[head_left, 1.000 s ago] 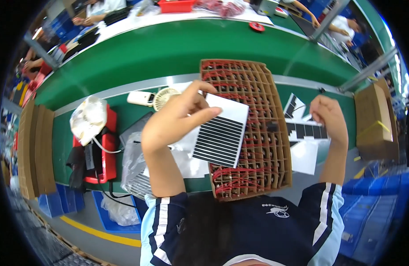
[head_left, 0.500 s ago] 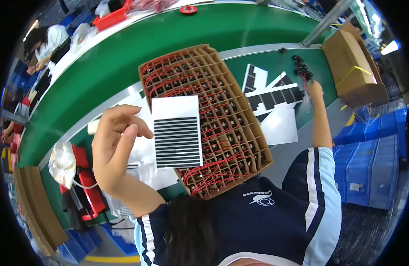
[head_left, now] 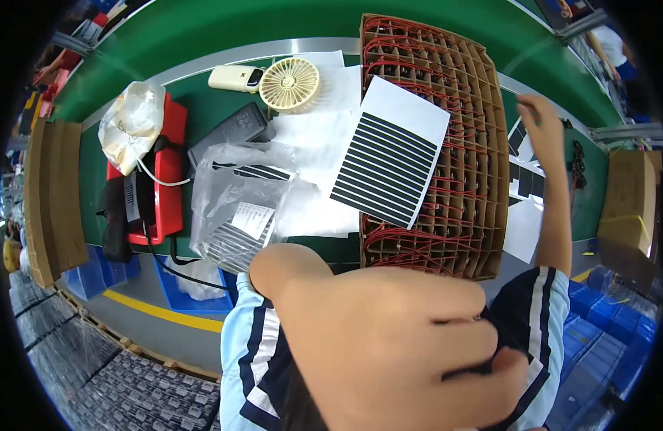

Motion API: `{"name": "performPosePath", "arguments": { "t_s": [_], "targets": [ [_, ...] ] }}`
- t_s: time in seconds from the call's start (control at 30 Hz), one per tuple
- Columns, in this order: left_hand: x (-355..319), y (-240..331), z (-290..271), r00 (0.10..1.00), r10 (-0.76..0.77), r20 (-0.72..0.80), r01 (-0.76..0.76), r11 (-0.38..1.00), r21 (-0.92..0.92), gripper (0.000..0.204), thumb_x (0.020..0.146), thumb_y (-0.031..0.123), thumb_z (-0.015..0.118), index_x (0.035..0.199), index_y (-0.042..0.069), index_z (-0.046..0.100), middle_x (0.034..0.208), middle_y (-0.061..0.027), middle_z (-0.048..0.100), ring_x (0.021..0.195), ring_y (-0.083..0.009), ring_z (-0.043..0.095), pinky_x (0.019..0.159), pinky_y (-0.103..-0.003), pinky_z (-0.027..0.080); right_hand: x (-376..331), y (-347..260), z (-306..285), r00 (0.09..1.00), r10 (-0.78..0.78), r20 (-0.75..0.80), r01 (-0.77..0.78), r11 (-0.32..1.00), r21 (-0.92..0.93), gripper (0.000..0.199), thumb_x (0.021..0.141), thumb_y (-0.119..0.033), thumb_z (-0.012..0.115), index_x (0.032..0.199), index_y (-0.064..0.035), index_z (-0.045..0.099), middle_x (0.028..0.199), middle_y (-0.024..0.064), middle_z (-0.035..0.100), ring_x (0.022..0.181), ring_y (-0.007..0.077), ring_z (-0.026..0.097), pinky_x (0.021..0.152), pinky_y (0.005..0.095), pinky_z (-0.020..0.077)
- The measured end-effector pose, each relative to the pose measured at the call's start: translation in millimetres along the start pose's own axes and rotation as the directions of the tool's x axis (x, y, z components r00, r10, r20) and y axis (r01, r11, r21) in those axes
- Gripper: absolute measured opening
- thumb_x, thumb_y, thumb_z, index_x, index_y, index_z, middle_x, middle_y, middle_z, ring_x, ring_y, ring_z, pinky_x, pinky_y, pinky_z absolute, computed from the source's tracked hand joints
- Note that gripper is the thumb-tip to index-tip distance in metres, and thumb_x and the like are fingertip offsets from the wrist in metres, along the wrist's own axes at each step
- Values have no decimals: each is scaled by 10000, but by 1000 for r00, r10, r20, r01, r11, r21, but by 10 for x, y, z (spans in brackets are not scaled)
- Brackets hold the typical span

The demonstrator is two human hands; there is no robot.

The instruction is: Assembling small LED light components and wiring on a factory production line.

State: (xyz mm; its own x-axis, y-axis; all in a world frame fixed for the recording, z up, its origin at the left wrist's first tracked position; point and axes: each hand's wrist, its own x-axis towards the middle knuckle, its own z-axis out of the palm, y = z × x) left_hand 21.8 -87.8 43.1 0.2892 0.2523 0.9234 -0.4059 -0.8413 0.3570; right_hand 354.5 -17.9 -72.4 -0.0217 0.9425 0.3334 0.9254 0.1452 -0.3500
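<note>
Black-striped white sheet lies aslant over white papers and the left part of a cardboard divider box filled with red wires. Close to the camera, the left hand curls its fingers; I cannot tell whether they grip anything. The right hand, fingers loosely parted and apparently empty, is near patterned sheets on the worktop.

Head-worn fisheye view, downward from close above the green workbench
</note>
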Motion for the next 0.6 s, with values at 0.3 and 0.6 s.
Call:
{"name": "performPosePath", "arguments": {
  "t_s": [0.3, 0.6],
  "targets": [
    [-26, -35, -268, 985, 157, 74, -161, 985, 55, 173, 544, 151, 662, 685, 55, 636, 565, -86, 520, 432, -167, 438, 383, -251, 340, 290, -96, 623, 993, -60, 100, 67, 995, -72, 127, 730, -99, 554, 805, 1, 578, 831, 167, 512, 822, 329, 510, 731, 373, 420],
    [-103, -14, -432, 978, -96, 184, 93, 995, 23, 72, 637, 40, 605, 705, 18, 604, 592, -95, 565, 474, -164, 523, 416, -253, 415, 509, -85, 619, 974, -61, 219, 76, 995, -61, 172, 715, -108, 576, 849, -17, 634, 832, 159, 526, 847, 311, 509, 755, 361, 419]
  ]
}}
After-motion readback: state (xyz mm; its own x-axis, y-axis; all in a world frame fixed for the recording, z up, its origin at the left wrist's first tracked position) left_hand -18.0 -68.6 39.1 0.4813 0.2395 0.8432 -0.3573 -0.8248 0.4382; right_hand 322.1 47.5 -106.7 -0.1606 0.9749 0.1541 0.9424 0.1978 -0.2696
